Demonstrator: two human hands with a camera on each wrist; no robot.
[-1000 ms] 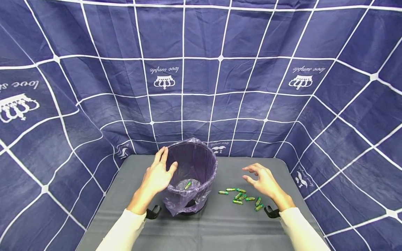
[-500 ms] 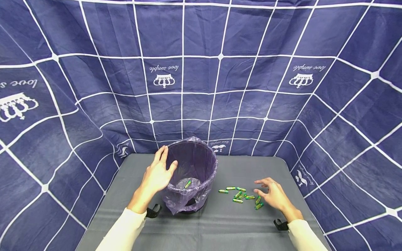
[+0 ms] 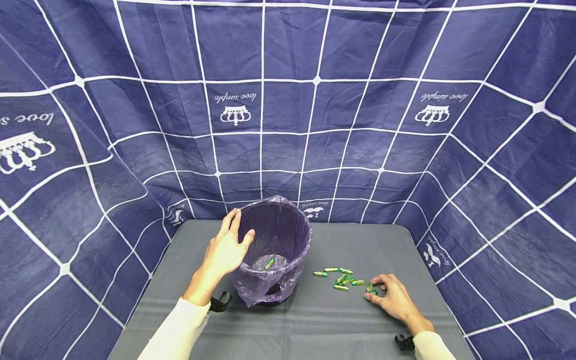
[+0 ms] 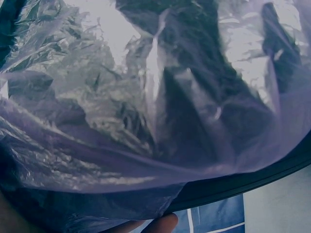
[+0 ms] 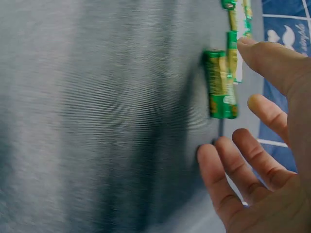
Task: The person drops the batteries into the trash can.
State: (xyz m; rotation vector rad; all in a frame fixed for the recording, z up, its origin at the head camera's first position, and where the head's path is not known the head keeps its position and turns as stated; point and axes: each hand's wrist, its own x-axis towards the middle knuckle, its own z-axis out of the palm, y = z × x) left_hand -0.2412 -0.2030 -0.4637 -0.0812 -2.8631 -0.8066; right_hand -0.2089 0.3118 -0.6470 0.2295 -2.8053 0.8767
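Note:
My left hand [image 3: 224, 254] holds the left rim of a trash bin [image 3: 302, 255] lined with a translucent purple bag [image 4: 160, 121]. Its thumb lies over the opening, and in the left wrist view fingertips [image 4: 165, 223] show against the outside. One green-and-gold battery [image 3: 269, 264] lies at the bottom of the bin. On the right, my right hand [image 3: 396, 299] is low over the table, thumb and fingers spread about two batteries [image 3: 369, 288]. In the right wrist view a gap shows between the fingers and the nearest battery [image 5: 221, 85].
Several more batteries [image 3: 340, 288] lie loose on the grey tabletop [image 3: 333, 325], between the bin and my right hand. A blue cloth with white grid lines [image 3: 288, 110] hangs behind the table and at both sides.
My right hand has moved right and down from above the table to the batteries at the right end of the group. The left hand and the bin have stayed in place.

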